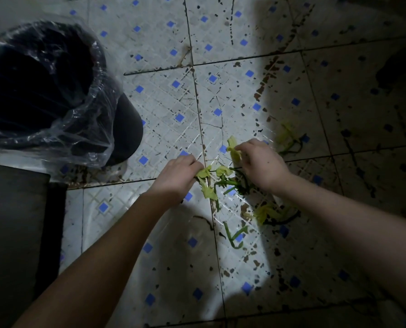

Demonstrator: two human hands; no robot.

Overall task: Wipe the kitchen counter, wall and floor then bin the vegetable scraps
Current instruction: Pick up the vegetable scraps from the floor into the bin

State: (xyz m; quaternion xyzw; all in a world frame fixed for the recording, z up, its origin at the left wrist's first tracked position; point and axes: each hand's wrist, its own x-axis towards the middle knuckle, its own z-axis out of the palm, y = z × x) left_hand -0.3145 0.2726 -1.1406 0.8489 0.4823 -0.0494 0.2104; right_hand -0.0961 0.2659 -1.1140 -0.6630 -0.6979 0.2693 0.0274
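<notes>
Green and yellow vegetable scraps (225, 183) lie scattered on the tiled floor (169, 98). My left hand (176, 176) pinches a yellow-green leaf at the left side of the pile. A pale yellow leaf piece (232, 147) is pinched in my right hand (261, 164), just above the pile. More scraps lie nearer me, a yellow clump (268, 213) and green stems (234, 235), and another clump (289, 140) sits in shadow to the right. A dark bin lined with a clear plastic bag (43, 91) stands at the upper left.
The floor is white tile with blue squares, stained with dark specks and cracks. A dark cabinet or box edge (15, 233) fills the lower left. The right side of the floor lies in deep shadow.
</notes>
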